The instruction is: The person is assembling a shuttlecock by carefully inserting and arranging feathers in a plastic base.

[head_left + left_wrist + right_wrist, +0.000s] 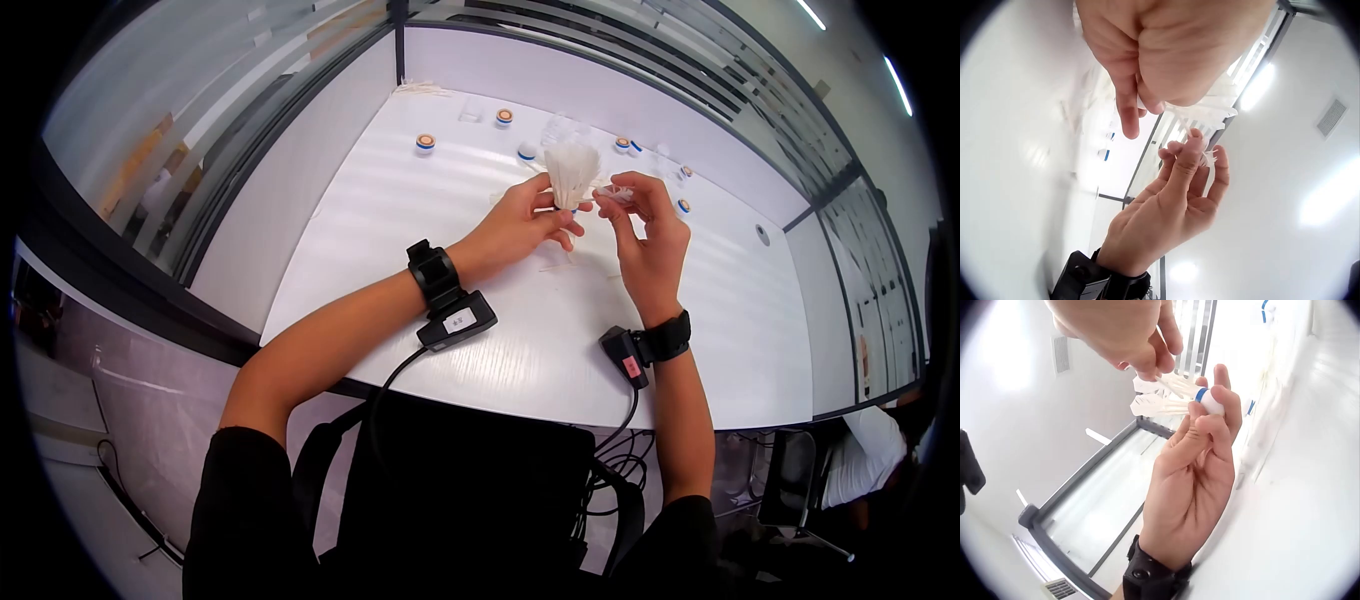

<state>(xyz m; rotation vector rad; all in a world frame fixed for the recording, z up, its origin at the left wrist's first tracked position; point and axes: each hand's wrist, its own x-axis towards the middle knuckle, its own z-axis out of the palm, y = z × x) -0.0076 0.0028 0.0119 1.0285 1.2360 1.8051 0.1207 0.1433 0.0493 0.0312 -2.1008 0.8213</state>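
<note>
A white feather shuttlecock (572, 172) is held by my left hand (515, 228), skirt up in the head view. In the right wrist view, the left thumb and fingers grip its white cork (1212, 402), just below a blue band (1200, 395). My right hand (655, 240) is close beside the skirt, thumb and fingertips pinching a frayed white feather piece (616, 194). Its ragged barbs (1210, 157) stick out between the fingers in the left wrist view. A thin pale shaft (1168, 386) runs from the right fingertips toward the skirt.
Several loose corks with blue bands, such as one at left (425, 144) and one at right (684, 206), stand on the white desk (400, 235). Pale feather shafts (422, 89) lie in the far corner. Low partitions (540, 72) enclose the desk; a black chair (455, 490) is below.
</note>
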